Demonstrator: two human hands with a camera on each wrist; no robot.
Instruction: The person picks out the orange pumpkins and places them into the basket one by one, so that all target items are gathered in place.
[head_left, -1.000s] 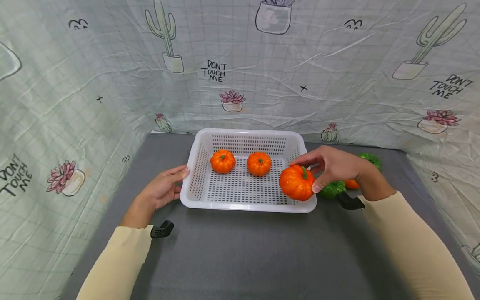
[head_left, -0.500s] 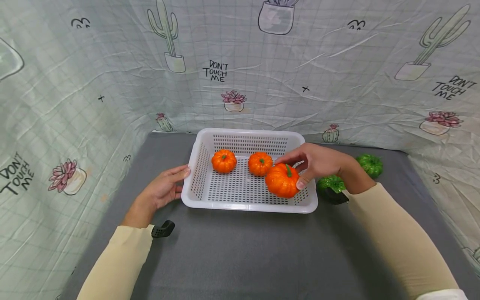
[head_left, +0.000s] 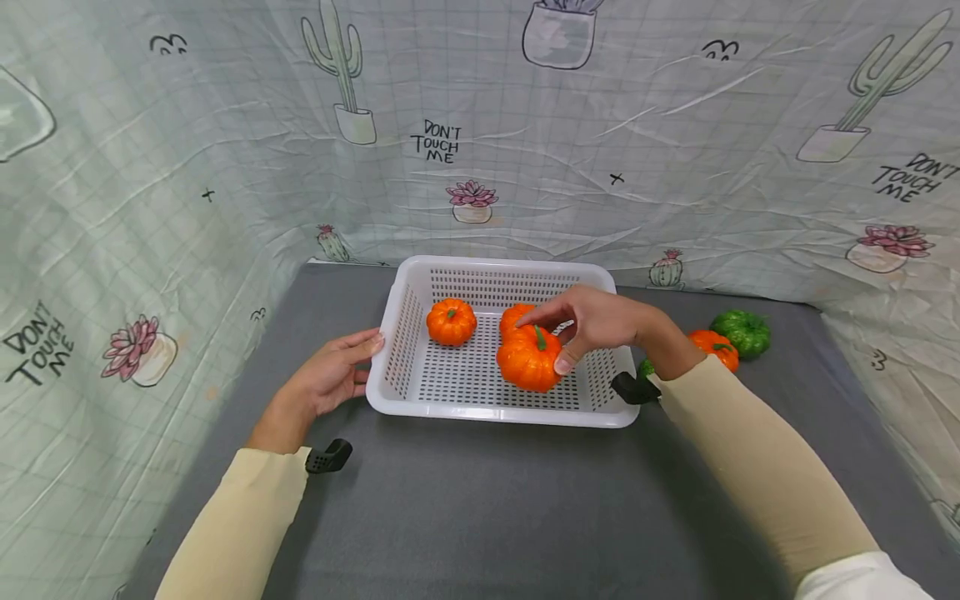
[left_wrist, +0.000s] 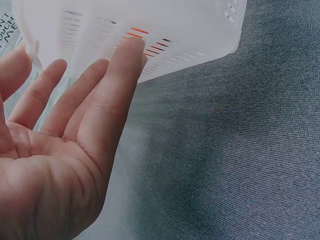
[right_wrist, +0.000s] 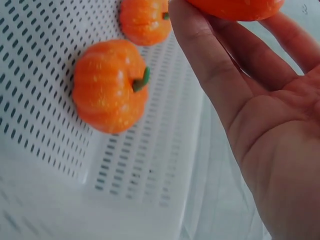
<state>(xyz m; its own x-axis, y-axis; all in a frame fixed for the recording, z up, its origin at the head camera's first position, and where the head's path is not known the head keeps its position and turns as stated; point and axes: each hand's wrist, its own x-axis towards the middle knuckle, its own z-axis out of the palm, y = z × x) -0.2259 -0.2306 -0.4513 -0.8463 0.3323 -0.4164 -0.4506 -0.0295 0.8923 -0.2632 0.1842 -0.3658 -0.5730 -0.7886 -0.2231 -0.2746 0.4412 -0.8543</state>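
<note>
My right hand (head_left: 596, 321) holds a small orange pumpkin (head_left: 529, 360) with a green stem, thumb on its near side and fingers behind it. It is over the white slotted basket (head_left: 495, 414), overlapping a second pumpkin (head_left: 513, 317) in the head view. Another pumpkin (head_left: 451, 322) sits in the basket's left part. In the right wrist view, a pumpkin (right_wrist: 110, 86) lies on the slotted floor below the held one, whose underside (right_wrist: 240, 6) shows at the top. My left hand (head_left: 333, 372) touches the basket's left side, thumb at the rim, extended fingers (left_wrist: 107, 105) against the outer wall.
Right of the basket, on the grey table (head_left: 480, 500), lie an orange pumpkin (head_left: 714, 346) and a green one (head_left: 741, 334). Another green piece (head_left: 646, 367) is mostly hidden behind my right wrist. A cactus-printed cloth (head_left: 480, 125) rises behind the table and along its sides.
My right hand has carried its pumpkin leftward over the basket, now partly covering the middle pumpkin. The orange pumpkin on the right table has come back into view. My left hand stays at the basket.
</note>
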